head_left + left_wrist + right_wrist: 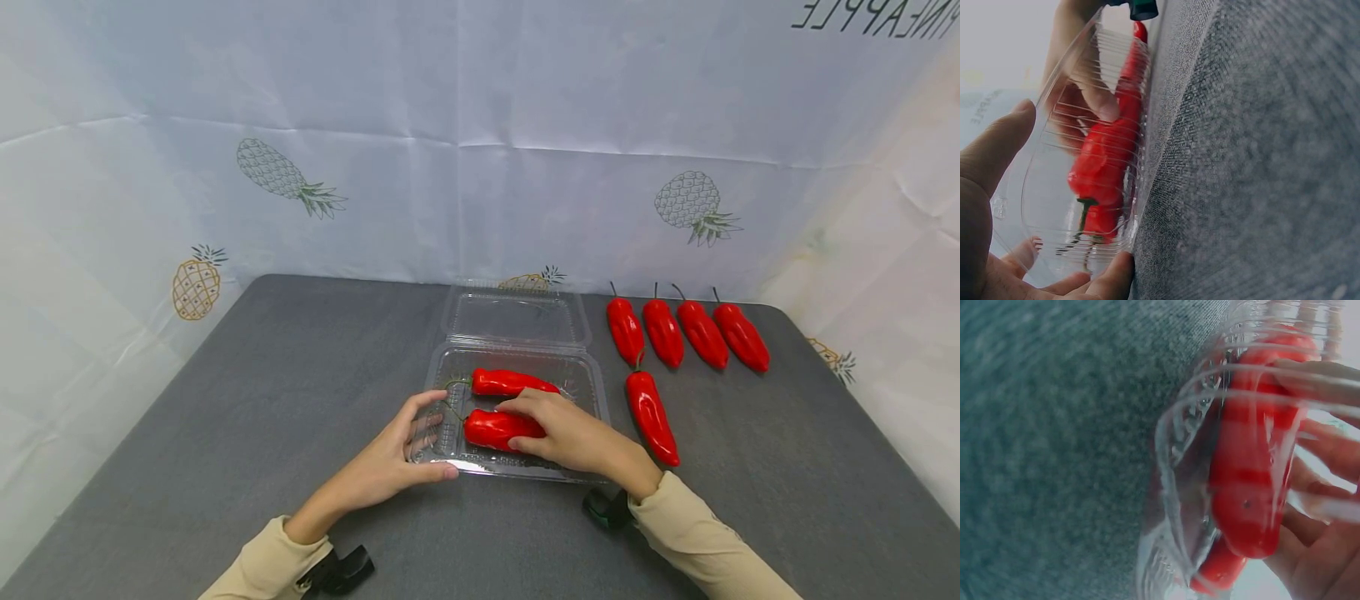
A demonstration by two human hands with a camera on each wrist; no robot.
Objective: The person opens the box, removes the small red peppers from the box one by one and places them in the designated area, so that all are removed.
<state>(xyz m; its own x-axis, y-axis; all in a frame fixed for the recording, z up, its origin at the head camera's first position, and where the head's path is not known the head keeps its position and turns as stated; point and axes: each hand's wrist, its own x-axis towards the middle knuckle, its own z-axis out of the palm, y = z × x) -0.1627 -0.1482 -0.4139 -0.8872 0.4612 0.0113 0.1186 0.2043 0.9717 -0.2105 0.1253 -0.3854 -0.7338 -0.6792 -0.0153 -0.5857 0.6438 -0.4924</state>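
Observation:
A clear plastic clamshell container [592,408] lies with its lid [517,317] folded back. Two red peppers are inside, a rear one [510,382] and a front one [491,429], stems pointing left. My right hand [570,429] reaches in from the right and holds the front pepper between thumb and fingers; the right wrist view shows this pepper [1247,456] through the wall. Around the container's front left corner, my left hand [390,458] holds the tray, thumb at the front and fingers along the left side. In the left wrist view, its thumb [1004,144] is beside the rim.
Several red peppers [703,335] stand in a row at the back right of the grey table [315,375]. Another red pepper [652,417] lies nearer, just right of the container. A pale cloth [450,208] printed with pineapples hangs behind the table.

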